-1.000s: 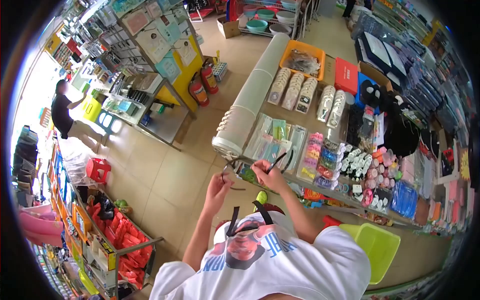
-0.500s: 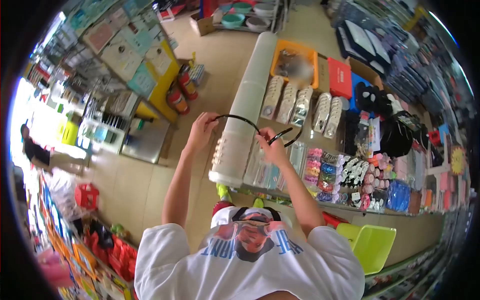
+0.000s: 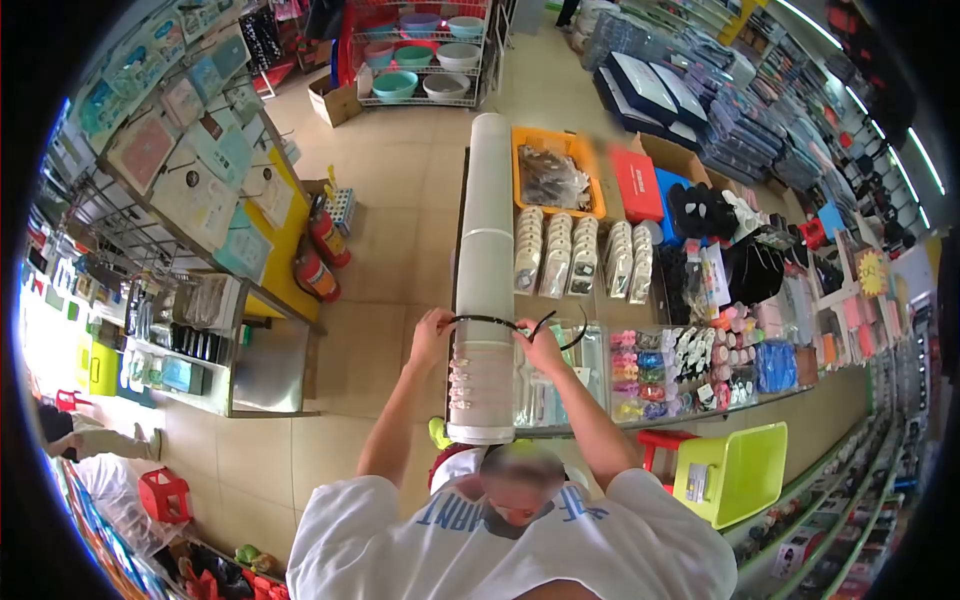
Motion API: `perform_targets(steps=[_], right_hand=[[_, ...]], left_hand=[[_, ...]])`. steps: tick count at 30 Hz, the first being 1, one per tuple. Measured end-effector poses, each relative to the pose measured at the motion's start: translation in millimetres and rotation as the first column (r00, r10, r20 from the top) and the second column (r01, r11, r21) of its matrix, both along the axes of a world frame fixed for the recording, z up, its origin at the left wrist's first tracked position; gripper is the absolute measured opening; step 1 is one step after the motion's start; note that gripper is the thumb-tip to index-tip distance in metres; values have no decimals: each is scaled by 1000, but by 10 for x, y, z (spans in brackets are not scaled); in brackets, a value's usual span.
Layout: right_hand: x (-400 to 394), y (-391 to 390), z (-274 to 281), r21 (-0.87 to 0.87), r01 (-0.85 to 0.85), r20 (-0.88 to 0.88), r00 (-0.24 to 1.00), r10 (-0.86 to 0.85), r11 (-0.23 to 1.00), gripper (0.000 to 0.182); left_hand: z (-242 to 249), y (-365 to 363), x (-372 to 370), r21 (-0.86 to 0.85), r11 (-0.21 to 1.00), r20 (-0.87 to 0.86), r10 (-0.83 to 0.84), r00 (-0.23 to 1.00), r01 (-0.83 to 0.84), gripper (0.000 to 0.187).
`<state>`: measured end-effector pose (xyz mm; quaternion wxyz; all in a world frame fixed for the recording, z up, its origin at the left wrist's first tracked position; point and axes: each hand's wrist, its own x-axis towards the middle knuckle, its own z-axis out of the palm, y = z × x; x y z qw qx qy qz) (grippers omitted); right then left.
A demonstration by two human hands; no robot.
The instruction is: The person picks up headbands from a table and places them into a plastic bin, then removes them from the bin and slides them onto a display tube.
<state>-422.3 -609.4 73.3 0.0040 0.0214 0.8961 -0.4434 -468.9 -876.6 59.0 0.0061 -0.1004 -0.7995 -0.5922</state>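
Observation:
A long pale cylinder (image 3: 487,200) lies along the left edge of the display table. Stretched across its near part is a thin black headband (image 3: 484,319), one end pinched in my left hand (image 3: 430,337) at the cylinder's left side. My right hand (image 3: 541,348) has its fingers closed on the other end, to the right. A second black curved band (image 3: 574,340) sticks out beyond my right hand, seemingly held in it too. Light beaded bands (image 3: 460,385) sit around the cylinder just nearer to me than my hands.
Carded goods (image 3: 557,255) and an orange basket (image 3: 603,190) lie right of the cylinder. Colourful hair ties (image 3: 627,365) fill the table's near side. A green bin (image 3: 752,475) stands below at right. Fire extinguishers (image 3: 318,280) stand on the floor at left.
The view has turned, so the cylinder now appears upright. Both hands have come lower around the cylinder, and the black headband now lies flatter across it.

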Motion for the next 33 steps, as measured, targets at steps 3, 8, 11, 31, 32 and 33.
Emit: perform_targets(steps=[3, 8, 11, 31, 32, 33], right_hand=[[41, -16, -190, -3, 94, -11, 995, -94, 996, 33], [3, -210, 195, -89, 262, 416, 887, -203, 961, 53], [23, -363, 164, 6, 259, 261, 932, -252, 966, 62], [-95, -417, -80, 27, 336, 195, 922, -335, 941, 77], [-88, -409, -50, 19, 331, 197, 924, -328, 943, 76], [-70, -421, -35, 11, 324, 196, 927, -319, 946, 76]], left_hand=[[-217, 46, -21, -70, 997, 61, 32, 998, -27, 21], [-372, -4, 48, 238, 969, 376, -28, 926, -67, 38], [-265, 86, 159, 92, 992, 406, 46, 913, -91, 46], [-267, 276, 1, 256, 958, 434, 7, 901, -130, 70], [-262, 273, 32, 264, 956, 458, -4, 889, -131, 70], [-280, 266, 43, 272, 953, 479, -14, 878, -133, 69]])
